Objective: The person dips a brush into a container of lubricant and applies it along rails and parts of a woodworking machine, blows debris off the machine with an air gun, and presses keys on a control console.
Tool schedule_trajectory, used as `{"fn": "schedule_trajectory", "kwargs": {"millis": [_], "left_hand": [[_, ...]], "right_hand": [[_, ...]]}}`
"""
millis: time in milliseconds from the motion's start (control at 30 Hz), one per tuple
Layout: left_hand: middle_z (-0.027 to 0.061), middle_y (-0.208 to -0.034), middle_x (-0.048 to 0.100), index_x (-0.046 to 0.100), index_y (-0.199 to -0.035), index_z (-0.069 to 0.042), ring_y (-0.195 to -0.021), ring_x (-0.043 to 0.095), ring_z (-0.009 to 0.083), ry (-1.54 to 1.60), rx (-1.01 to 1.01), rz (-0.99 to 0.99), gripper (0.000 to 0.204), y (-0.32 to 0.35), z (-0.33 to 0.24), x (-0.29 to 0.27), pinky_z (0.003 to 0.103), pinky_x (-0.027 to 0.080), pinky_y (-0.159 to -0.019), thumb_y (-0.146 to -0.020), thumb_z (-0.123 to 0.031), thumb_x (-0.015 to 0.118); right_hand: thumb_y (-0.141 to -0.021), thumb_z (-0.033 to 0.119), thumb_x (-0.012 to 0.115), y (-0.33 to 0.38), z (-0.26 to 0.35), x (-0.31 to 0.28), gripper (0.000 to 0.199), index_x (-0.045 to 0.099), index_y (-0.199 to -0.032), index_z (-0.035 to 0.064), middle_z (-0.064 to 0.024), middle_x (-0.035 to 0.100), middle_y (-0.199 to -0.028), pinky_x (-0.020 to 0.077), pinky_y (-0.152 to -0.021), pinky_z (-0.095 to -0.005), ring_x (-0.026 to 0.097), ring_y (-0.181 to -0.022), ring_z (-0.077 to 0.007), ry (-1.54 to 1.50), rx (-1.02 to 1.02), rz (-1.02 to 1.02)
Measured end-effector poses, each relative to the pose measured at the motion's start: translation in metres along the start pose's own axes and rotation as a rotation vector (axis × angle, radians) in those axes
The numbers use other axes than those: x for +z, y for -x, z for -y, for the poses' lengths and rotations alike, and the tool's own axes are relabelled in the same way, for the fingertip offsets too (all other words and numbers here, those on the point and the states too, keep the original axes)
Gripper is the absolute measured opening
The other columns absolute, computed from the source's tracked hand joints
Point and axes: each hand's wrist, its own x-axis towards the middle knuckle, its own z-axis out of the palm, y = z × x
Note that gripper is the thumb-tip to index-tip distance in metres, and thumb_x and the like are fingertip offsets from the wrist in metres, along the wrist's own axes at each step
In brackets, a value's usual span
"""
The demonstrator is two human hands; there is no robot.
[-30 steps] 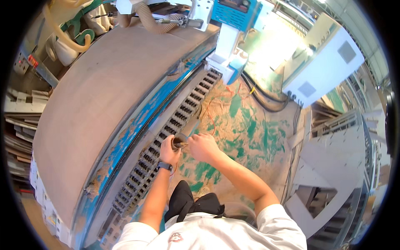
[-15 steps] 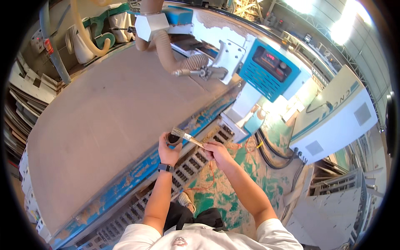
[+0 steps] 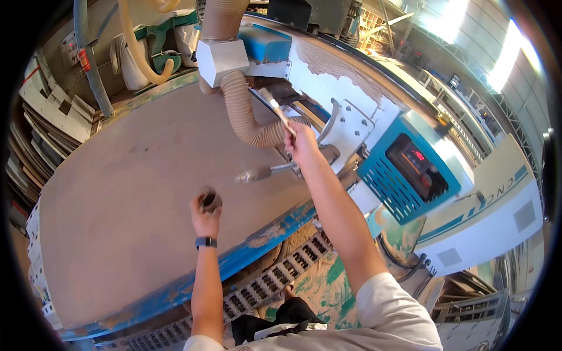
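Left hand closed around a small dark round fitting, held just above the wide brown tabletop near its blue front edge. Right hand raised, clamped on a slim metal tool pointing up toward the ribbed dust hose and the white machine head. A second metal wrench blurred just below that hand; grip unclear. Fitting probably rigid, compact, fairly heavy for its size, likely smooth; best gripped around its outer wall. Tool stiff, light; best held low on the shaft.
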Motion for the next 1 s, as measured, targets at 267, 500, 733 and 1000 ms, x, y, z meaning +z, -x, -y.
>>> {"fn": "schedule_trajectory", "kwargs": {"millis": [267, 500, 733, 1000], "left_hand": [[0.0133, -0.128, 0.058, 0.047, -0.134, 0.0, -0.123, 0.054, 0.0257, -0.071, -0.036, -0.285, 0.07, 0.015, 0.169, -0.01, 0.04, 0.042, -0.107, -0.071, 0.002, 0.078], [0.014, -0.125, 0.056, 0.046, -0.131, 0.0, -0.118, 0.056, 0.0246, -0.082, -0.024, -0.312, 0.066, 0.011, 0.172, -0.015, 0.039, 0.046, -0.102, -0.073, -0.001, 0.077], [0.0134, -0.127, 0.055, 0.047, -0.131, 0.0, -0.12, 0.055, 0.0257, -0.149, 0.064, -0.248, 0.066, 0.006, 0.172, -0.009, 0.04, 0.044, -0.105, -0.073, -0.003, 0.077], [0.0134, -0.13, 0.054, 0.045, -0.135, -0.001, -0.122, 0.054, 0.0259, -0.199, 0.036, -0.263, 0.069, 0.005, 0.161, -0.004, 0.04, 0.043, -0.107, -0.073, -0.002, 0.076]], "right_hand": [[-0.092, 0.014, 0.051, -0.291, -0.021, -0.075, 0.019, 0.062, -0.081, 0.0028, -0.0071, 0.055, -0.064, 0.0347, -0.04, -0.0269, 0.048, -0.049, -0.0128, 0.256, -0.018, -0.428], [-0.09, 0.014, 0.047, -0.403, -0.014, -0.116, 0.033, 0.069, -0.102, -0.0064, -0.0256, 0.068, -0.096, 0.0496, -0.076, -0.0449, 0.067, -0.092, -0.0369, 1.546, -0.183, -0.473], [-0.091, 0.02, 0.045, -0.382, -0.003, -0.119, 0.038, 0.07, -0.107, -0.0044, -0.0278, 0.065, -0.112, 0.0455, -0.092, -0.0462, 0.062, -0.11, -0.0396, 1.473, -0.088, -0.583], [-0.09, 0.027, 0.042, -0.333, -0.033, -0.088, 0.045, 0.069, -0.109, -0.0048, -0.0305, 0.062, -0.121, 0.0435, -0.101, -0.0482, 0.058, -0.118, -0.0437, 1.474, -0.121, -0.313]]}}
